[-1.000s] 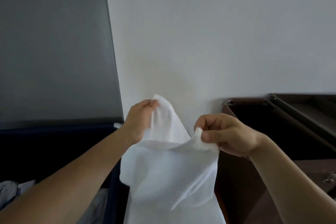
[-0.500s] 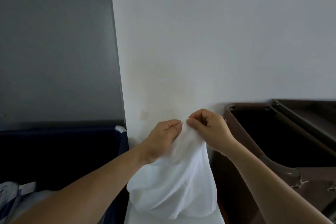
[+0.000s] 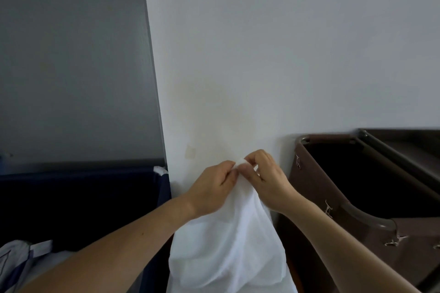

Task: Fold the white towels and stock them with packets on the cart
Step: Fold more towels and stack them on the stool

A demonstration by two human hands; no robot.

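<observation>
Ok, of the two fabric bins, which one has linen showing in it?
The dark blue bin on the left: pale striped cloth lies in it. The brown bin on the right shows only a dark interior.

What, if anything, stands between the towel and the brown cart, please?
Nothing visible does. The left hand and right hand pinch the towel at its top before the wall; the cart stands just right of it, open top unblocked.
</observation>
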